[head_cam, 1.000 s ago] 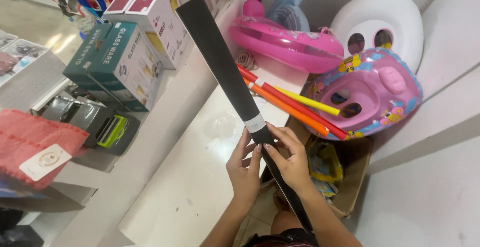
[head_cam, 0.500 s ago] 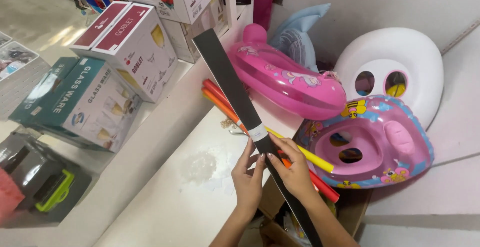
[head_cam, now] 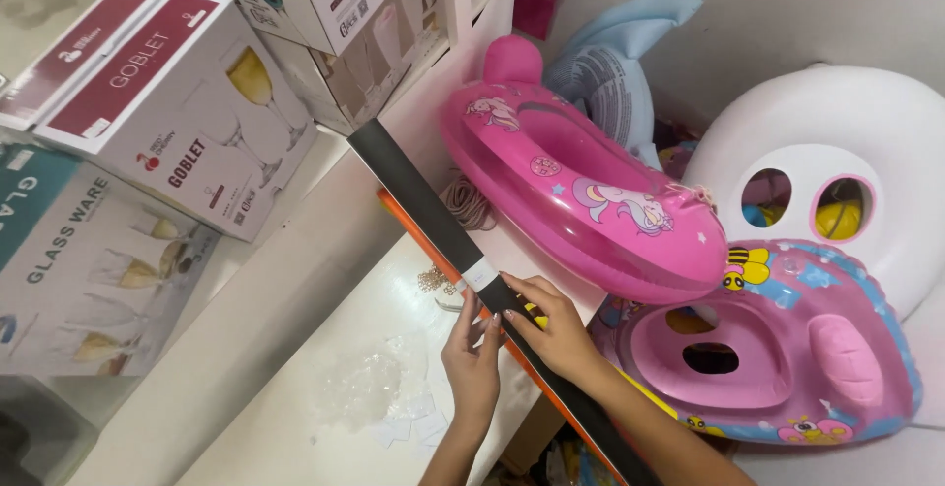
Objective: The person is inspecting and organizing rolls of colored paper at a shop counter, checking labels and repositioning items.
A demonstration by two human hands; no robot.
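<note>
Two hands meet on one long black rolled sheet point(head_cam: 433, 215) bound by a white paper band, lying slantwise over the white surface point(head_cam: 295, 388). The left hand point(head_cam: 474, 363) presses its fingers against the roll just below the band; the right hand point(head_cam: 559, 333) clasps it from the other side. Three inflatable swim seats lie beside the roll, the nearest a glossy pink inflatable boat point(head_cam: 591, 200)
</note>
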